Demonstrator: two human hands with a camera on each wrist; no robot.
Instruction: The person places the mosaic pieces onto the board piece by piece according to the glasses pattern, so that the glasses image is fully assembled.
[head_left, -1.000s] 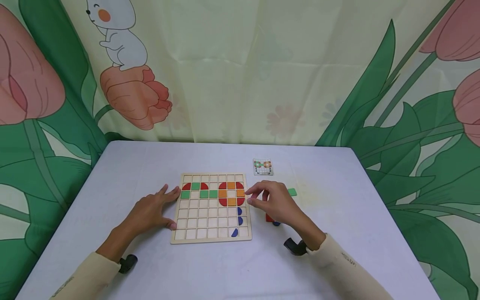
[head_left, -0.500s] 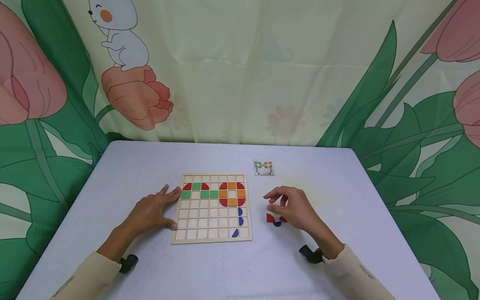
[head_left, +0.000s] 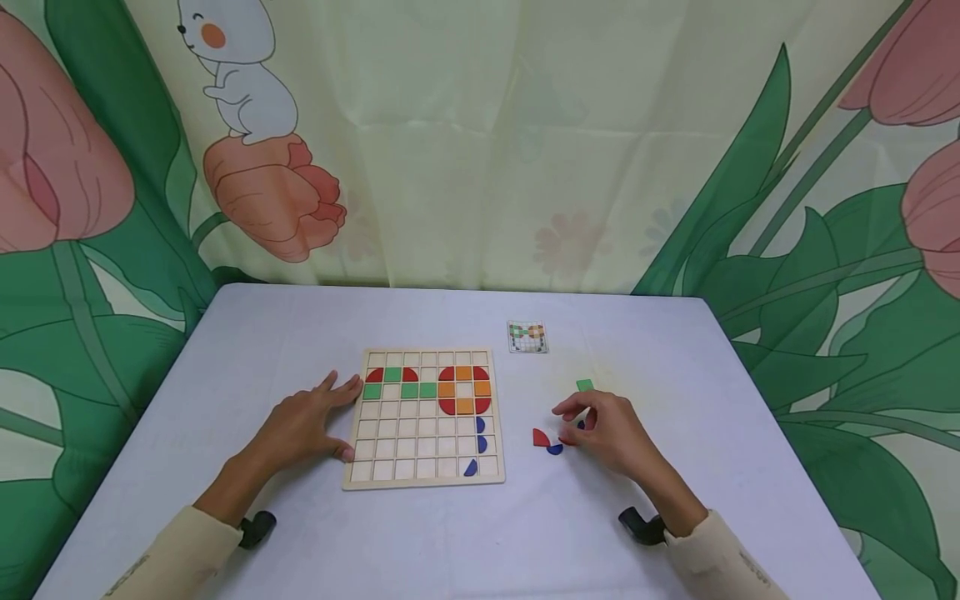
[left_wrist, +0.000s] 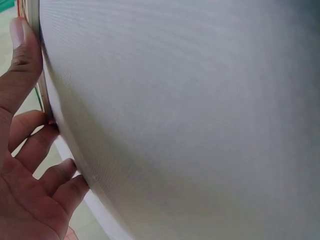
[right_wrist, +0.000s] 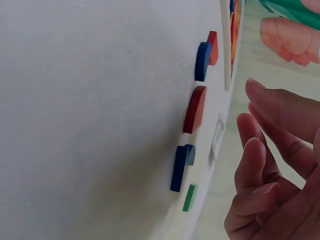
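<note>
A wooden grid board [head_left: 405, 450] lies on the white table, with red, green, orange and blue pieces in some of its squares. My left hand [head_left: 303, 421] rests at the board's left edge, thumb and fingers spread; the left wrist view shows its thumb [left_wrist: 26, 57] against the rim. Over the loose pieces right of the board hovers my right hand [head_left: 611, 432], fingers loosely bent, nothing between them. Near it lie a red quarter-circle [head_left: 541, 437], a blue half-circle [head_left: 554, 449] and a green square [head_left: 584, 385]. Another red piece [right_wrist: 195, 110] and blue pieces [right_wrist: 178, 168] show in the right wrist view.
A small printed card [head_left: 528, 337] with a coloured grid pattern lies behind the board, to its right. Behind the table [head_left: 300, 317] hangs a curtain [head_left: 465, 167] with tulips and a white animal. Each wrist carries a black camera.
My right hand has moved right, away from the board's right edge, and lowered over the loose pieces. The green square, hidden half a second ago, shows again. My left hand stays at the board.
</note>
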